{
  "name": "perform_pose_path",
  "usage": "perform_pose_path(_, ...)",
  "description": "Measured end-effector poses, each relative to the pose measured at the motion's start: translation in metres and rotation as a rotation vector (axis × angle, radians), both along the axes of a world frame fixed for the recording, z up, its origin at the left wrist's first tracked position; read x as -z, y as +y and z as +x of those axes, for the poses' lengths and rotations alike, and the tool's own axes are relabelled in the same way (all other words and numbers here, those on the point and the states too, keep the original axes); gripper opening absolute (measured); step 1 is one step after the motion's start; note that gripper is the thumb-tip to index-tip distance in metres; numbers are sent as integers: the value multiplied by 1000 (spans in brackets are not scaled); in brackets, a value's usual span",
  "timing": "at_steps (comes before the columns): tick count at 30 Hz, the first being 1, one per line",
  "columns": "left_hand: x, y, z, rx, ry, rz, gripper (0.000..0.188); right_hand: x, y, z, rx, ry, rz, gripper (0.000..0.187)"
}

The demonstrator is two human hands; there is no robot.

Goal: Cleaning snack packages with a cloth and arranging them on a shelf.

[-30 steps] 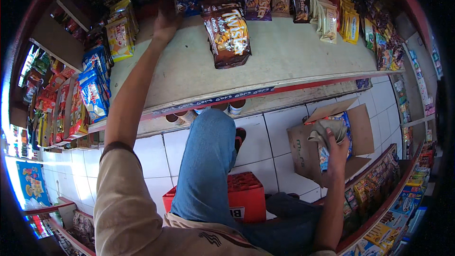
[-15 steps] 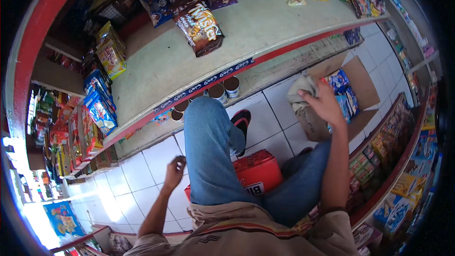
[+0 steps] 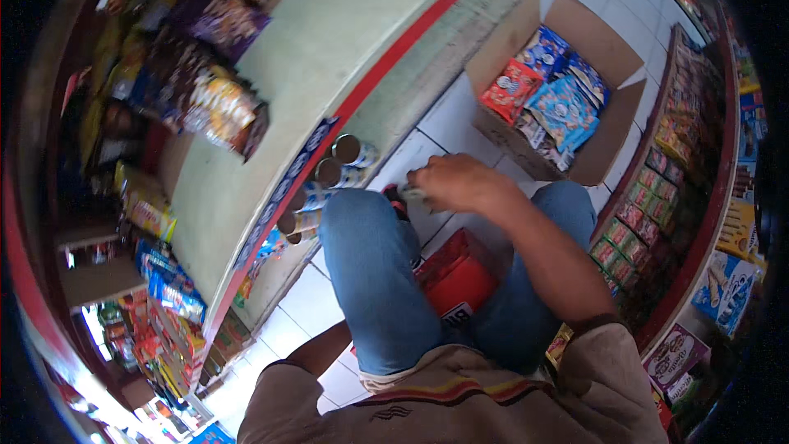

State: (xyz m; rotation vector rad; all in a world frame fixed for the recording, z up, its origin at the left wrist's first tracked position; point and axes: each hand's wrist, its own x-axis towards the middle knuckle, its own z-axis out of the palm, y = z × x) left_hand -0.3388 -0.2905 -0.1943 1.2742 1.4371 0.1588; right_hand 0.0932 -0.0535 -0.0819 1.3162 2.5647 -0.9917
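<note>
My right hand [image 3: 460, 184] is held over the floor in front of my knees, near my dark shoe [image 3: 398, 201]. Its fingers are curled round a greyish cloth [image 3: 421, 201], mostly hidden under the hand. Past it stands an open cardboard box [image 3: 509, 141] with red, blue and light-blue snack packets [image 3: 565, 112] inside. Of my left arm [image 3: 322, 350] only the forearm shows; the hand is hidden behind my left thigh. Between my legs is a red box [image 3: 462, 273].
A pale shelf with a red edge [image 3: 380, 72] runs along the left, bearing brown snack bags [image 3: 220, 112] and blue packets [image 3: 174, 281]. Below it several cans [image 3: 347, 150] stand near the tiled floor [image 3: 311, 299]. Racks of small packets [image 3: 637, 226] line the right.
My right hand has moved from the cardboard box, left and nearer, with the cloth. My left hand has gone behind my thigh. The view has turned, and the box contents show more fully.
</note>
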Motion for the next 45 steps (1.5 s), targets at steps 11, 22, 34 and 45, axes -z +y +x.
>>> perform_pose_path(11,0,21,11,-47,-55,-216,43,20,37,52,39,93,-32,24)
perform_pose_path(22,-6,-39,-53,-195,-130,-207,45,21,16,67,52,-54,-59,26)
perform_pose_path(34,10,-26,-63,-391,-266,-37,47,-8,3,62,-87,-240,-43,25)
perform_pose_path(45,-274,185,234,30,368,798,31,29,-33,-11,-261,-181,142,27)
